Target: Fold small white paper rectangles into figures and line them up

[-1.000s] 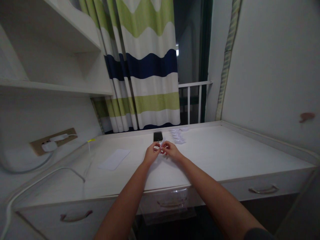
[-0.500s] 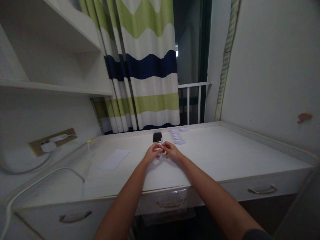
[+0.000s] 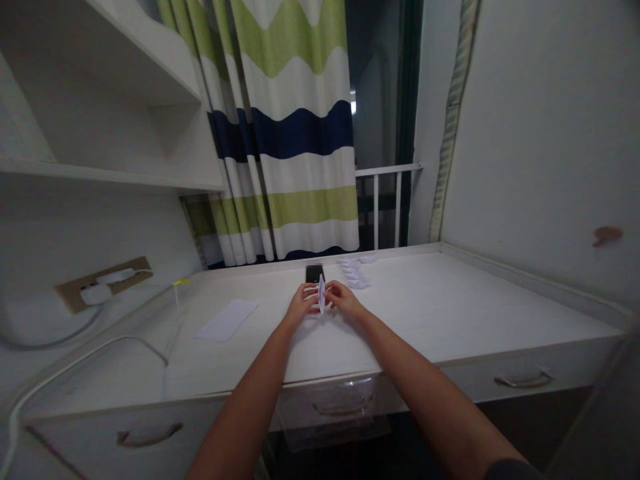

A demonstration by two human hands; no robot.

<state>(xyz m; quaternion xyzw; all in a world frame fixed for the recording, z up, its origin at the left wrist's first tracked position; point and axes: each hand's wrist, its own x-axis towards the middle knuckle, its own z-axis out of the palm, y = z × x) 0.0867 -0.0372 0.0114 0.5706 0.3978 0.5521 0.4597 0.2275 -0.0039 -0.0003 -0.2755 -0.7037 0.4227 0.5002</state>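
Note:
A small folded piece of white paper [image 3: 321, 295] stands on edge between my hands, just above the desk. My left hand [image 3: 301, 306] holds it from the left, fingers curved around that side. From the right, my right hand [image 3: 344, 301] pinches it with thumb and fingertips. Behind my hands lies a dark phone-like device [image 3: 315, 273]. Right of that device, several small folded white paper pieces [image 3: 354, 274] sit in a row. A flat stack or sheet of white paper [image 3: 227, 320] rests to the left of my left hand.
The white desk [image 3: 450, 307] has a raised rim at its back and right. Drawers with metal handles [image 3: 524, 381] run along its front. A white cable [image 3: 100, 347] crosses the left end, near a wall socket [image 3: 105, 283]. A striped curtain [image 3: 305, 133] hangs behind.
The folded paper has turned between my fingers, so more of its pointed, flat face shows. My left hand's fingers have spread slightly along it. Other things stay put.

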